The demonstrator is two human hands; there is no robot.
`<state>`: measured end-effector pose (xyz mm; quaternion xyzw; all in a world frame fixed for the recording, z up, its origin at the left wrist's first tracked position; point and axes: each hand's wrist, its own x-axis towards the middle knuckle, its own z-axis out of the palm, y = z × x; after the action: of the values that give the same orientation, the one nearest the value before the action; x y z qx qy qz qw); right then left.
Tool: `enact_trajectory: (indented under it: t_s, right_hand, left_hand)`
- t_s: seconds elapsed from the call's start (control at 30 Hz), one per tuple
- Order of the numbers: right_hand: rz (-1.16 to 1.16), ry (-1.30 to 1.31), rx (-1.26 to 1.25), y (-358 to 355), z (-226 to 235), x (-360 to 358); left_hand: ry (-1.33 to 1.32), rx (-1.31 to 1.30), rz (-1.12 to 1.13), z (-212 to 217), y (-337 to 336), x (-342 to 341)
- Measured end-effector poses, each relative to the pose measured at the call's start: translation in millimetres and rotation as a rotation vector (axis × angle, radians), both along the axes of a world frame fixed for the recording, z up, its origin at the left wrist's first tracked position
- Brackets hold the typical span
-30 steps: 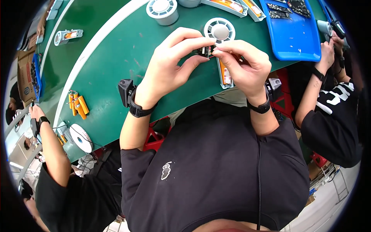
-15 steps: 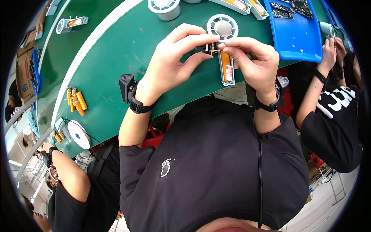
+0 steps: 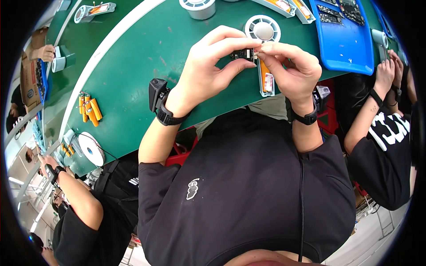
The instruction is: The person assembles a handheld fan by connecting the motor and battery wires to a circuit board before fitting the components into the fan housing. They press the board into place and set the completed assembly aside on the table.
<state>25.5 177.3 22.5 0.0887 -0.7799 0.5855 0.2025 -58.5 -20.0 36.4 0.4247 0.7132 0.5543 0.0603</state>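
Note:
Between thumb and fingers, my left hand [image 3: 212, 68] grips a small black circuit board [image 3: 242, 54] by its edges. The fingertips of my right hand [image 3: 293, 73] are pinched together at the board's right end, close to a pale connector there; what they hold is too small and covered to make out. Below and partly behind my hands lies a grey fan-like device, with a round slotted head [image 3: 262, 29] and an open handle [image 3: 267, 91]. An orange battery cell [image 3: 266, 76] with a white label sits in that handle.
On the green table [image 3: 146, 57], more grey devices [image 3: 198, 8] lie at the far side. A blue tray [image 3: 346, 60] with several circuit boards stands at right. Loose orange cells [image 3: 90, 110] and a white reel [image 3: 91, 149] are at left. Co-workers sit on both sides.
Both hands and the board have shifted slightly right in the picture. Red and yellow wires seen by the right fingertips are now mostly hidden. A co-worker's hand at far left now holds a grey device.

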Motion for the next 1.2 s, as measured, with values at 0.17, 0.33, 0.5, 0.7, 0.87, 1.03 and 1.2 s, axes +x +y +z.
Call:
enact_trajectory:
  t_s: [0.17, 0.33, 0.5, 0.7, 0.87, 1.03, 1.2]
  right_hand:
    - [-0.001, -0.001, -0.099, 4.1, -4.4, 1.9]
    - [-0.039, -0.017, -0.129, 5.3, -6.8, 0.4]
    - [-0.062, -0.051, -0.200, 0.6, -8.4, 4.6]
    - [-0.139, -0.041, -0.160, -11.7, -3.5, 12.5]
    - [-0.113, -0.182, -0.322, -17.9, 10.4, 15.4]
    - [-0.215, -0.253, -0.174, -36.4, 17.2, 19.7]
    - [-0.233, -0.202, -0.261, -41.0, 18.4, 17.5]
  left_hand:
    - [0.048, 0.009, 0.073, -5.0, 7.9, 6.3]
    - [0.045, 0.027, 0.102, -8.3, 11.2, 9.1]
    - [0.039, 0.014, 0.109, -8.1, 13.1, 8.0]
    - [0.059, 0.039, 0.099, -8.6, 9.0, 6.9]
    - [0.165, 0.046, 0.203, -10.6, 7.0, 11.5]
    - [0.338, 0.061, 0.298, -15.5, 5.0, 13.1]
    - [0.508, 0.068, 0.246, -18.1, -0.4, 6.7]
